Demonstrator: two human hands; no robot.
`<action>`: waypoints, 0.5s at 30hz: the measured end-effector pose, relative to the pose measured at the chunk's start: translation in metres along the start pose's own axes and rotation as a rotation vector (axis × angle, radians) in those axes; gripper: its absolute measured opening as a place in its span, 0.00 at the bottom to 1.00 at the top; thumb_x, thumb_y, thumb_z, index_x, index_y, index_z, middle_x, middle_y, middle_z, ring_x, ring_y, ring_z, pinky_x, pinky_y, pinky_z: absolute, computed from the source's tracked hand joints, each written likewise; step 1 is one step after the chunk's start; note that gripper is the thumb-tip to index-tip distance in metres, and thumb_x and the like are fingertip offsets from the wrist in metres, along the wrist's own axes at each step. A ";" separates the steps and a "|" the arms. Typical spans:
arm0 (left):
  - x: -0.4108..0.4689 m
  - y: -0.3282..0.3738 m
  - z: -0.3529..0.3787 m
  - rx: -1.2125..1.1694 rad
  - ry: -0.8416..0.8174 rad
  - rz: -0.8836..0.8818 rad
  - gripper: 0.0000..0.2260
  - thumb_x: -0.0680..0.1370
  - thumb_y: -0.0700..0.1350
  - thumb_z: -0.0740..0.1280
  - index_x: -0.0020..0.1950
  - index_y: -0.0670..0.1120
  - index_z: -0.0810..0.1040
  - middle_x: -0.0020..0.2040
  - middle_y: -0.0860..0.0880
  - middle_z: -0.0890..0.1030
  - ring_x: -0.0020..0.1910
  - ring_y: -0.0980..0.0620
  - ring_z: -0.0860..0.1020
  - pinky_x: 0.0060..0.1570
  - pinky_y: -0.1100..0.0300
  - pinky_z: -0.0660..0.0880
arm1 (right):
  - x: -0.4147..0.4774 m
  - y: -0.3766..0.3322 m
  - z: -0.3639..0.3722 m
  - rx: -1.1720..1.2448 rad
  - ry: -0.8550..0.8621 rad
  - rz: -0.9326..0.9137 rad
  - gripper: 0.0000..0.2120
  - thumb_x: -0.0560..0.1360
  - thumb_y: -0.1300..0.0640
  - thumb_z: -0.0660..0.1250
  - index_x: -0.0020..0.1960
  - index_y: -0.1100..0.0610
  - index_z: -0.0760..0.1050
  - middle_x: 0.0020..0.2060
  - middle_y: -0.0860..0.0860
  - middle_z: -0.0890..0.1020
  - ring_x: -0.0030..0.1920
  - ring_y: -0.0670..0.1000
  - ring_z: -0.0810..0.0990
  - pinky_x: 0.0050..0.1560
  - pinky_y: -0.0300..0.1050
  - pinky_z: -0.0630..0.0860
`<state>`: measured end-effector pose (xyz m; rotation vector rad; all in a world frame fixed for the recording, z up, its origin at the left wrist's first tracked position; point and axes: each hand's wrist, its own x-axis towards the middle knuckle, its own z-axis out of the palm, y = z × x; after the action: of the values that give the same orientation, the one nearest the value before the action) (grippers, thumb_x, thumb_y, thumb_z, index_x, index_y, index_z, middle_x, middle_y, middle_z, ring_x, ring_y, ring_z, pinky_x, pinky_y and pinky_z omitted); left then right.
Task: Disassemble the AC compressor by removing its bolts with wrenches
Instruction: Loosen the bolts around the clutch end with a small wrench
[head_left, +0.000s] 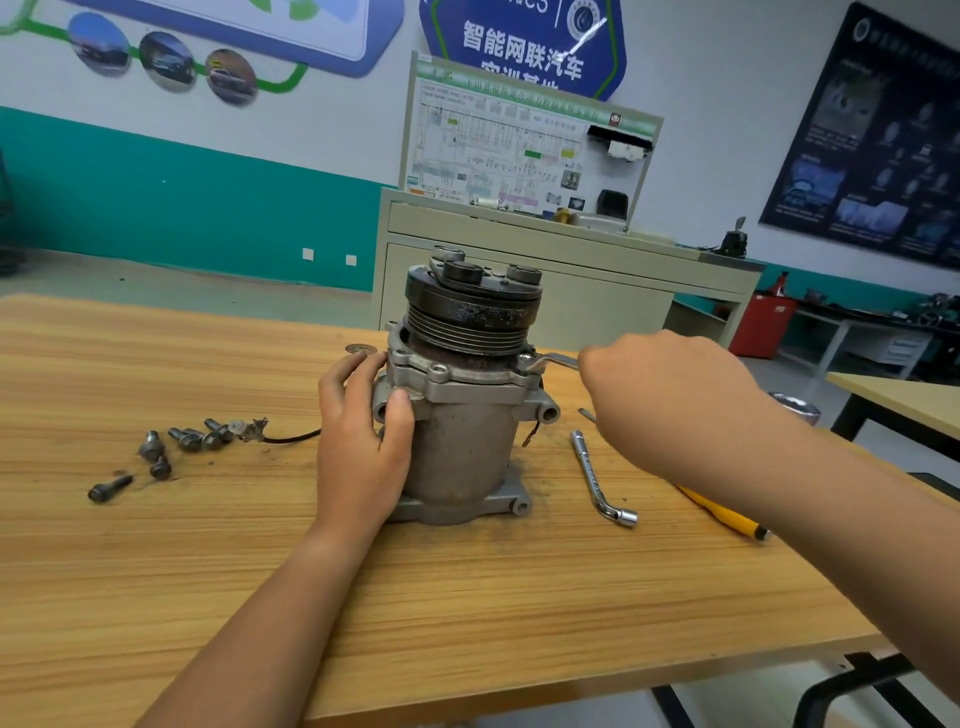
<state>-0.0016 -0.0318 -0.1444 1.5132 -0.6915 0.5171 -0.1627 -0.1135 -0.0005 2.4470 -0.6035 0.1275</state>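
A white and teal wall (182, 197) backs a beige cabinet (597, 291) carrying a wiring chart (519, 150). In front lies a scuffed wooden table (467, 597). The compressor (462, 441) stands upright on it, pulley on top. The left hand (358, 447) grips its left side, fingers curled behind the housing and thumb pressed on the front flange. The right hand (670, 395) is curled round the handle of a wrench (553, 361), whose head sits at the flange just beyond its knuckles. Loose bolts (182, 441) lie left of the left fingers. An angled socket wrench (597, 478) lies below the right fingers, and a yellow screwdriver (722, 512) lies under that forearm.
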 end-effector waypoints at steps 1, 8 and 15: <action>0.000 0.000 0.000 -0.002 0.001 0.000 0.24 0.75 0.50 0.55 0.68 0.41 0.70 0.63 0.53 0.63 0.59 0.68 0.62 0.52 0.85 0.56 | 0.002 0.000 -0.002 -0.006 -0.010 -0.021 0.07 0.77 0.63 0.56 0.42 0.55 0.62 0.29 0.50 0.63 0.27 0.48 0.60 0.27 0.41 0.61; 0.000 0.001 -0.001 -0.010 -0.003 0.002 0.30 0.72 0.58 0.51 0.67 0.41 0.70 0.64 0.52 0.64 0.59 0.69 0.62 0.51 0.85 0.56 | 0.007 0.020 0.013 -0.007 0.066 -0.145 0.12 0.79 0.50 0.52 0.56 0.55 0.66 0.28 0.48 0.66 0.26 0.46 0.64 0.23 0.40 0.58; 0.002 -0.004 -0.001 0.036 0.004 0.026 0.29 0.73 0.58 0.52 0.67 0.42 0.71 0.62 0.55 0.63 0.60 0.67 0.62 0.54 0.83 0.55 | 0.030 0.039 0.045 -0.154 0.127 -0.183 0.10 0.78 0.61 0.57 0.59 0.58 0.63 0.31 0.49 0.61 0.26 0.46 0.61 0.23 0.39 0.54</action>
<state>0.0029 -0.0308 -0.1455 1.5383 -0.7032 0.5546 -0.1556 -0.1794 -0.0093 2.3112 -0.3196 0.1546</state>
